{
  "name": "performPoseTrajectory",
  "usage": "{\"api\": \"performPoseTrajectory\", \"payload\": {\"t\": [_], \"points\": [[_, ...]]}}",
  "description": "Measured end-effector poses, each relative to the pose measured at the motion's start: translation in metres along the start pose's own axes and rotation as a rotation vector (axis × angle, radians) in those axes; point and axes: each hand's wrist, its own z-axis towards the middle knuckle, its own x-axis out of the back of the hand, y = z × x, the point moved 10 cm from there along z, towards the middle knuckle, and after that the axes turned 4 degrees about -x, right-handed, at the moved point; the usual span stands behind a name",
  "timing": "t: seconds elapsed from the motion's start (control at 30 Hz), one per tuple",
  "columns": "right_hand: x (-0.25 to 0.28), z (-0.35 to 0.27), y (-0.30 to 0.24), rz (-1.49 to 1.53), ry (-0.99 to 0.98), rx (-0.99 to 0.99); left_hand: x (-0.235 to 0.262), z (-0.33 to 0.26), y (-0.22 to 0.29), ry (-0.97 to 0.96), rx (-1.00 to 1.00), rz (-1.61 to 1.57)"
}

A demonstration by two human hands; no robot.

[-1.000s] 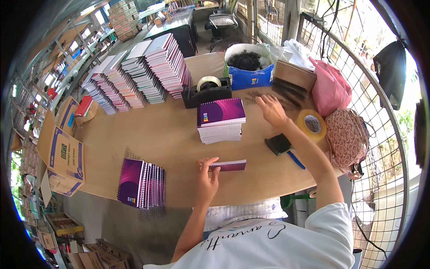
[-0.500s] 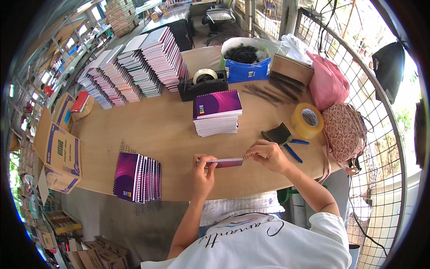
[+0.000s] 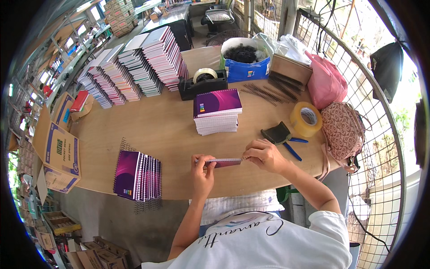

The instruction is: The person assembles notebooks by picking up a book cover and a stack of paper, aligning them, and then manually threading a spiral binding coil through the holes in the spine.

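Note:
My left hand (image 3: 203, 174) grips a small purple notebook (image 3: 230, 162) by its left end, holding it edge-up just above the table. At the notebook's right end, my right hand (image 3: 265, 155) pinches a wire spiral (image 3: 244, 158), mostly hidden by the fingers. How far the spiral runs through the holes is too small to tell. Beyond my hands stands a stack of purple notebooks (image 3: 218, 102). To the left lies a row of purple notebooks (image 3: 127, 174) with spirals sticking out at their ends.
Pliers with blue handles (image 3: 293, 151), a dark pad (image 3: 276, 133) and a roll of tape (image 3: 306, 119) lie to the right. Loose wire spirals (image 3: 264, 93), a tape dispenser (image 3: 204, 85) and tall notebook stacks (image 3: 164, 56) stand farther back. A cardboard box (image 3: 60, 150) is at left.
My right hand has shifted slightly left, closer to the notebook's end, and less of the wire spiral shows between them. My left hand keeps its grip on the notebook.

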Motion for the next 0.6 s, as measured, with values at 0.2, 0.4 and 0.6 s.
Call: {"api": "performPoseTrajectory", "payload": {"t": [0.2,0.4,0.6], "points": [[-0.011,-0.001,0.009,0.019,-0.078,-0.168,0.004,-0.001,0.002,0.01,-0.001,0.027],[-0.021,0.0,0.002,-0.071,-0.11,-0.259,0.003,-0.002,0.0,-0.011,0.027,-0.004],[-0.003,0.001,-0.008,-0.489,0.025,-0.157,0.002,-0.004,-0.003,-0.024,0.042,-0.019]]}}
